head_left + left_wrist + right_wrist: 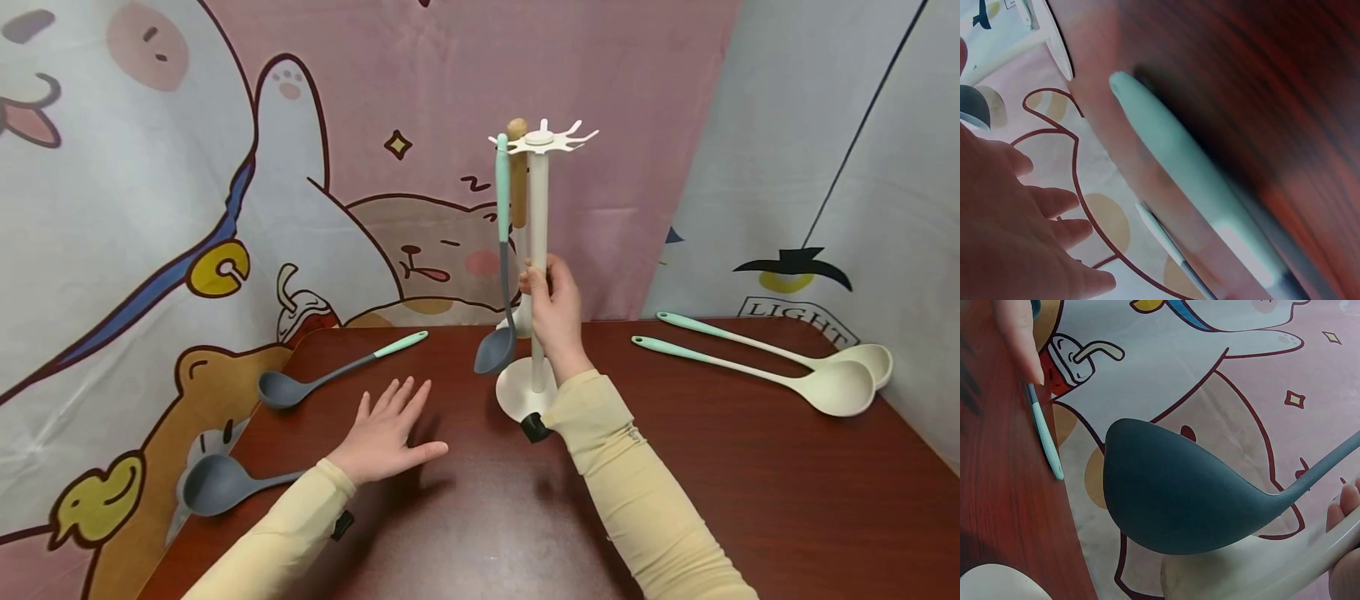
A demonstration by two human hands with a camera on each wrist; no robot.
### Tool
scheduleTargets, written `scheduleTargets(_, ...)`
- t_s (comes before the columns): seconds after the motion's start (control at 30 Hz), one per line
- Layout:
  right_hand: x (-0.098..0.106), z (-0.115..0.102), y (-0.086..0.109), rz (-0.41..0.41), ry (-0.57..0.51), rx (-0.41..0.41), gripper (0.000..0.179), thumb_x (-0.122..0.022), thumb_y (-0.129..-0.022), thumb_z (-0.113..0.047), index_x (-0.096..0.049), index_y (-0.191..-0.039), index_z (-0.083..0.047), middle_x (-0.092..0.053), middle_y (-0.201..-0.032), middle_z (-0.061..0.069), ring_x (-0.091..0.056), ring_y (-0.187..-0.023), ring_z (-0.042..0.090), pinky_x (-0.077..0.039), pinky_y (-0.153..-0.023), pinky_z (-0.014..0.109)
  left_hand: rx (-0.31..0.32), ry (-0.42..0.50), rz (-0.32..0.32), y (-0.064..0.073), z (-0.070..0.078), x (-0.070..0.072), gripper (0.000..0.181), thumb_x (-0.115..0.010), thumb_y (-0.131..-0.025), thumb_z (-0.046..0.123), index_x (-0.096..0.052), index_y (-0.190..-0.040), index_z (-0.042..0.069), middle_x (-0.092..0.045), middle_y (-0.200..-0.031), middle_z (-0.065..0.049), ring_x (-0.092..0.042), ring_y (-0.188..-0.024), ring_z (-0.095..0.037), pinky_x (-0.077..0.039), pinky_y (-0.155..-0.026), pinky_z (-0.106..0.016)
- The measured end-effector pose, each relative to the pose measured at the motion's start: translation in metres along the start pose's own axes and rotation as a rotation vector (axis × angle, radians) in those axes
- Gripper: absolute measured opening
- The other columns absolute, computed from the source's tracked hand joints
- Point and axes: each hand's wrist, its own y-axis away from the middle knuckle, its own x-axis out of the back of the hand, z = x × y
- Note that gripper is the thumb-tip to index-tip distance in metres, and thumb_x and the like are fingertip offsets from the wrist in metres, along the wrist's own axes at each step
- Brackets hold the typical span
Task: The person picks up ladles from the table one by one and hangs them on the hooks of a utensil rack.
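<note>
My right hand point(557, 312) grips the pole of a white utensil rack point(538, 208), its round base low at the tabletop. From the hooked top hang a grey ladle point(495, 350) with a mint handle and, behind it, a utensil with a wooden handle point(518, 187) and a pale head. The ladle's bowl point(1172, 487) is large in the right wrist view. With fingers spread and holding nothing, my left hand point(384, 437) is over the table. A near grey ladle point(217, 485) lies partly hidden under the left forearm; its mint handle point(1172, 156) shows in the left wrist view.
Another grey ladle point(283, 389) lies at the table's back left. Two cream utensils with mint handles, a front ladle point(840, 388) and one behind it point(873, 360), lie on the right. A cartoon-printed cloth point(615, 67) stands behind the brown table point(735, 492).
</note>
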Motion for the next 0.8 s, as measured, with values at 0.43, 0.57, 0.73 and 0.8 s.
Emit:
scheduleTargets(0.43, 0.000, 0.000, 0.000, -0.002, 0.009, -0.007, 0.024, -0.050, -0.104, -0.005, -0.054, -0.119, 0.013, -0.060, -0.101, 0.030, -0.062, -0.097, 0.038, -0.051, -0.091, 0.038, 0.065, 0.010, -0.005, 0.025, -0.022, 0.002, 0.097, -0.054, -0.087, 0.072, -0.028, -0.157, 0.010, -0.022, -0.159, -0.023, -0.014, -0.147, -0.044, -0.005, -0.107, -0.074)
scheduleTargets(0.57, 0.000, 0.001, 0.000, -0.002, 0.009, -0.011, 0.024, -0.050, -0.104, -0.005, -0.055, -0.119, 0.012, -0.060, -0.101, 0.030, -0.062, -0.097, 0.038, -0.051, -0.091, 0.038, 0.089, 0.015, -0.002, 0.032, -0.028, 0.005, 0.095, -0.058, -0.087, 0.068, -0.030, -0.156, 0.008, -0.022, -0.159, -0.024, -0.014, -0.146, -0.046, -0.004, -0.106, -0.074)
scheduleTargets(0.73, -0.001, 0.000, 0.001, 0.000, 0.012, -0.014, 0.024, -0.049, -0.104, -0.005, -0.055, -0.119, 0.012, -0.060, -0.101, 0.029, -0.062, -0.097, 0.037, -0.051, -0.091, 0.037, 0.116, 0.013, 0.003, 0.038, -0.037, 0.007, 0.096, -0.060, -0.085, 0.068, -0.032, -0.155, 0.008, -0.023, -0.158, -0.025, -0.014, -0.146, -0.046, -0.004, -0.106, -0.074)
scheduleTargets(0.8, -0.001, 0.000, 0.001, 0.000, 0.009, -0.012, 0.024, -0.050, -0.104, -0.005, -0.055, -0.119, 0.012, -0.060, -0.101, 0.029, -0.062, -0.097, 0.038, -0.051, -0.091, 0.038, 0.124, 0.003, -0.001, 0.041, -0.041, 0.008, 0.098, -0.059, -0.084, 0.071, -0.033, -0.155, 0.008, -0.023, -0.158, -0.025, -0.014, -0.146, -0.047, -0.004, -0.106, -0.074)
